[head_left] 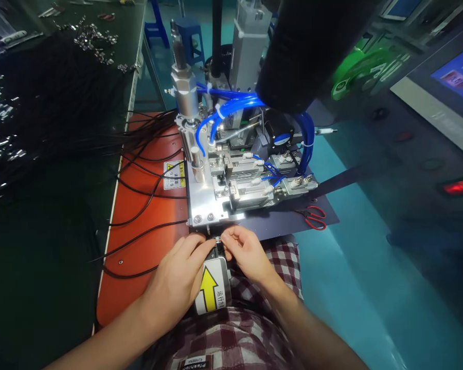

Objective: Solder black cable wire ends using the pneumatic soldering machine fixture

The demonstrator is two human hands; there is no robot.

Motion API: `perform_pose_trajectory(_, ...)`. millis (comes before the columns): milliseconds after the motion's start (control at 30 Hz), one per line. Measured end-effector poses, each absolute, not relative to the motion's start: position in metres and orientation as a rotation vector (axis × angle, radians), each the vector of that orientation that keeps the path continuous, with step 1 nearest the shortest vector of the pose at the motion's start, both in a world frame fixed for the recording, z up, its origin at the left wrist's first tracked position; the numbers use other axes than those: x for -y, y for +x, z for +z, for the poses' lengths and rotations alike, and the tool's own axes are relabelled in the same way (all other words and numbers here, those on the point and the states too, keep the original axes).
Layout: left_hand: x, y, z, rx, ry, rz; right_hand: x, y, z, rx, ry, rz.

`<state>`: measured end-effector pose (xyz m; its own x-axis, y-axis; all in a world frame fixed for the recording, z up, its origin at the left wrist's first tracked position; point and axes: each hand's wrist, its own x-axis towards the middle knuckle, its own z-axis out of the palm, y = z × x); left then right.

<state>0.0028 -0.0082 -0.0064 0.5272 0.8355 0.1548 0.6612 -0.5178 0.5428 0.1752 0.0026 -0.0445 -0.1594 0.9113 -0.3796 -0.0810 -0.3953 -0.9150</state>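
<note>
Clock centre: small metal part (pixel 218 240), pinched by my right hand (pixel 247 253); at nine o'clock my left hand (pixel 180 262) meets it, whether pinching I cannot tell. Twelve: machine (pixel 242 165). Six: arrow label (pixel 209 290). Towards three: red-handled snips (pixel 307 213).

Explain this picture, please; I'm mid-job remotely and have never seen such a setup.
It is one view, from a camera worn on a person's head, looking forward and down. No robot arm is working here: you see the person's bare left hand and right hand. Their fingertips meet at a small shiny metal piece, too small to identify; the right hand appears to pinch it. Just beyond stands a silver metal machine with glossy blue plastic tubes. To its left, thin black cables cross an orange-red board. To its right, a red-handled hand tool lies on a dark grey plate.
</note>
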Motion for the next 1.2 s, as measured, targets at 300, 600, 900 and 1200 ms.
perform_pose_trajectory(300,0.008,0.006,-0.009,-1.251,2.388,0.514,0.002,0.175,-0.045,0.913,-1.256,1.707)
perform_pose_trajectory(600,0.014,0.012,-0.009,-1.267,2.649,0.476,0.0,0.18,-0.052,0.756,-1.156,1.851)
perform_pose_trajectory(900,0.013,0.011,-0.012,-1.276,2.679,0.517,0.003,0.165,-0.048,0.939,-1.331,1.537)
perform_pose_trajectory(1200,0.013,0.012,-0.009,-1.271,2.657,0.482,0.006,0.172,-0.05,0.704,-1.214,1.736)
